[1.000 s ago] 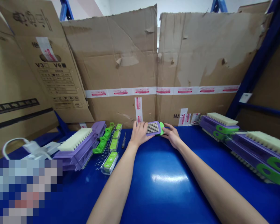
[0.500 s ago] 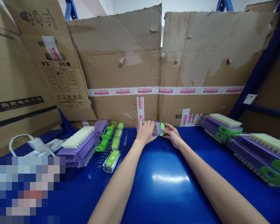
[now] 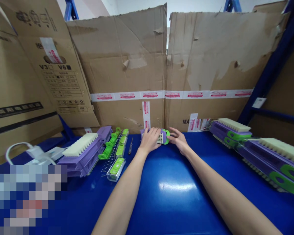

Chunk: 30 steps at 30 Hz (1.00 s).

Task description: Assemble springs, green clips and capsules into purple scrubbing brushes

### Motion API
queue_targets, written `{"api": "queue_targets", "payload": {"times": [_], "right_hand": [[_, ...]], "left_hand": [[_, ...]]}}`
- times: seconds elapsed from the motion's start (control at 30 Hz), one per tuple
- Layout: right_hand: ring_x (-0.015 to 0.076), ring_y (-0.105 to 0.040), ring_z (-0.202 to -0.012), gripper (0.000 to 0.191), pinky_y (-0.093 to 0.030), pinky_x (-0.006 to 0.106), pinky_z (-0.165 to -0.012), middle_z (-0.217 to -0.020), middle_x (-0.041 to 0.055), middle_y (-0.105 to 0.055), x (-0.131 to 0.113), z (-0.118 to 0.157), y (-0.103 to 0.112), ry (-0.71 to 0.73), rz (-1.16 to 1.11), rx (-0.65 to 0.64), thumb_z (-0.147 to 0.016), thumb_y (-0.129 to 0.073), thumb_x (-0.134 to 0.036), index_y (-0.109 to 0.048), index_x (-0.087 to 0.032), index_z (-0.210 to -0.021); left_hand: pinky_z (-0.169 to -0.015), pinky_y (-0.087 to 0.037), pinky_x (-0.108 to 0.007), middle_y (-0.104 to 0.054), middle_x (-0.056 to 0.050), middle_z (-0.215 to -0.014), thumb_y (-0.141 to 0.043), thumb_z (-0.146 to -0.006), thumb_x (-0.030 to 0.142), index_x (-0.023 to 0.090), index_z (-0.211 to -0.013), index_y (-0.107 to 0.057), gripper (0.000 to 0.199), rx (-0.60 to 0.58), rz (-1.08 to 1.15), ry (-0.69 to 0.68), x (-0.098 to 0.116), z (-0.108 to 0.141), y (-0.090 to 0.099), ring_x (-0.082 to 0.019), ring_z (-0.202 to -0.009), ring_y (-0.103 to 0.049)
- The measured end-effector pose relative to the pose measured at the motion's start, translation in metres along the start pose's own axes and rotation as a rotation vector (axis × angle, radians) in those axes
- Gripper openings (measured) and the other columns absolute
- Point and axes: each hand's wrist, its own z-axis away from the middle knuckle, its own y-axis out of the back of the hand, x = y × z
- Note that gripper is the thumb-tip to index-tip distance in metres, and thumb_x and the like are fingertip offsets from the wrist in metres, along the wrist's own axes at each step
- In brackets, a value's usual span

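Note:
My left hand (image 3: pixel 150 138) is wrapped over a purple brush (image 3: pixel 163 136) at the back of the table, its fingers covering much of the body. Pale bristles and a green end piece (image 3: pixel 167 137) show past the fingers on the right. My right hand (image 3: pixel 178 140) is beside that green end with fingers spread, the tips close to it; whether they touch is hard to tell. A screwdriver (image 3: pixel 130 147) lies left of my left hand. Near it are clear cases with green tops (image 3: pixel 116 165), a row of springs (image 3: pixel 110 163) and a green plastic part (image 3: pixel 106 151).
Purple brushes with cream bristles are stacked at left (image 3: pixel 80 144) and right (image 3: pixel 264 156). A white power strip (image 3: pixel 45 156) with a plug and cable sits far left. Cardboard sheets (image 3: pixel 127 65) wall off the back of the blue table (image 3: pixel 176 209).
My right hand's fingers have spread and drawn slightly away from the brush's green end. My left hand stays on the brush. The whole view has shifted a little.

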Motion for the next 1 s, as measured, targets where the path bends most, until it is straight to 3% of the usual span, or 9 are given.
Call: {"api": "queue_targets", "payload": {"times": [0.07, 0.23, 0.33, 0.6, 0.73, 1.0], "right_hand": [[0.018, -0.063, -0.077, 0.064, -0.053, 0.031, -0.069, -0.091, 0.0046, -0.066, 0.003, -0.001, -0.001, 0.069, 0.048, 0.02, -0.056, -0.074, -0.027, -0.053, -0.018, -0.116], [0.02, -0.063, -0.086, 0.042, -0.049, 0.036, -0.084, -0.094, 0.0078, -0.067, 0.009, 0.001, -0.009, 0.376, 0.28, 0.153, -0.066, -0.064, -0.028, -0.058, -0.017, -0.106], [0.0195, -0.062, -0.088, 0.039, -0.048, 0.036, -0.085, -0.098, 0.0076, -0.067, 0.01, 0.004, -0.013, 0.466, 0.344, 0.188, -0.071, -0.06, -0.028, -0.056, -0.019, -0.108], [0.0223, -0.063, -0.092, 0.051, -0.048, 0.038, -0.085, -0.097, 0.0074, -0.068, 0.01, 0.005, -0.008, 0.374, 0.352, 0.146, -0.07, -0.063, -0.032, -0.054, -0.02, -0.118], [0.0236, -0.062, -0.097, 0.055, -0.048, 0.04, -0.087, -0.1, 0.0083, -0.068, 0.009, 0.006, -0.006, 0.36, 0.351, 0.149, -0.072, -0.062, -0.033, -0.05, -0.02, -0.124], [0.0263, -0.053, -0.116, 0.07, -0.043, 0.045, -0.097, -0.126, 0.0071, -0.056, 0.009, 0.013, -0.01, 0.375, 0.469, -0.054, -0.071, -0.062, -0.028, -0.038, -0.025, -0.137]], "left_hand": [[-0.094, -0.031, -0.042, -0.057, -0.013, -0.115, -0.062, -0.068, 0.028, 0.013, -0.119, -0.045, 0.056, 0.002, 0.001, 0.0, 0.0, 0.0, -0.001, -0.028, -0.107, -0.049], [-0.09, -0.033, -0.041, -0.058, -0.013, -0.111, -0.062, -0.067, 0.03, 0.013, -0.117, -0.047, 0.055, 0.028, 0.005, 0.026, 0.002, -0.002, -0.001, -0.028, -0.104, -0.051], [-0.089, -0.034, -0.041, -0.058, -0.013, -0.111, -0.062, -0.068, 0.032, 0.014, -0.116, -0.047, 0.054, 0.044, 0.028, 0.041, 0.002, -0.002, 0.0, -0.028, -0.104, -0.051], [-0.095, -0.031, -0.042, -0.056, -0.013, -0.115, -0.064, -0.064, 0.03, 0.014, -0.121, -0.044, 0.062, -0.011, 0.037, -0.009, 0.001, 0.001, -0.002, -0.028, -0.107, -0.05], [-0.094, -0.033, -0.041, -0.052, -0.015, -0.121, -0.063, -0.067, 0.03, 0.013, -0.13, -0.035, 0.072, -0.02, 0.004, -0.025, -0.001, 0.003, -0.004, -0.029, -0.111, -0.047], [-0.091, -0.036, -0.042, -0.051, -0.015, -0.121, -0.058, -0.07, 0.025, 0.016, -0.127, -0.038, 0.061, 0.016, 0.031, 0.027, -0.007, 0.005, -0.006, -0.03, -0.111, -0.047]]}}
